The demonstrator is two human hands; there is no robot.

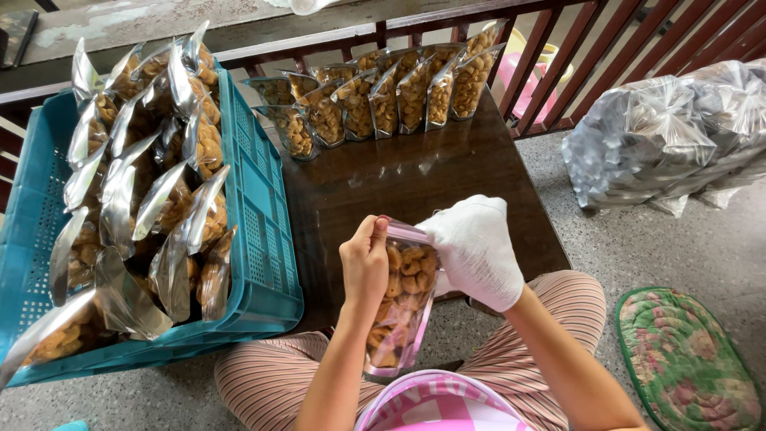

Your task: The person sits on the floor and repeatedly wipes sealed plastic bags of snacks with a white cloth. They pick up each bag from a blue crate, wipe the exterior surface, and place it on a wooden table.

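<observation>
Holding a snack bag (399, 299) up in front of me, I pinch its top edge from both sides. My left hand (365, 267) is bare, and its fingers are pressed together on the left end of the top strip. My right hand (476, 249) wears a white glove, and its fingers are pressed together on the right end of the same strip. The bag hangs above my lap, at the near edge of the small dark table (415, 179). It is clear in front, shiny at the back, and full of brown snack pieces.

To do this well, I think I should keep the top strip flat and straight between my fingers. I should keep the bag upright so no pieces slide up into the strip. Pressing all the way along, from 1 end to the other, should leave no gap.

I count 1 bag in my hands. At the far side of the table stands a row of filled bags (375, 100), about 11, leaning on each other. On the left is 1 blue-green crate (259, 231) packed with more filled bags; there are too many on top of each other to count well, maybe 20 or more. On the floor at the right is 1 big clear sack (670, 140) of shiny empty bags. Near it lies 1 flowered cushion (686, 363). Behind the table runs 1 dark red railing (558, 64).
</observation>
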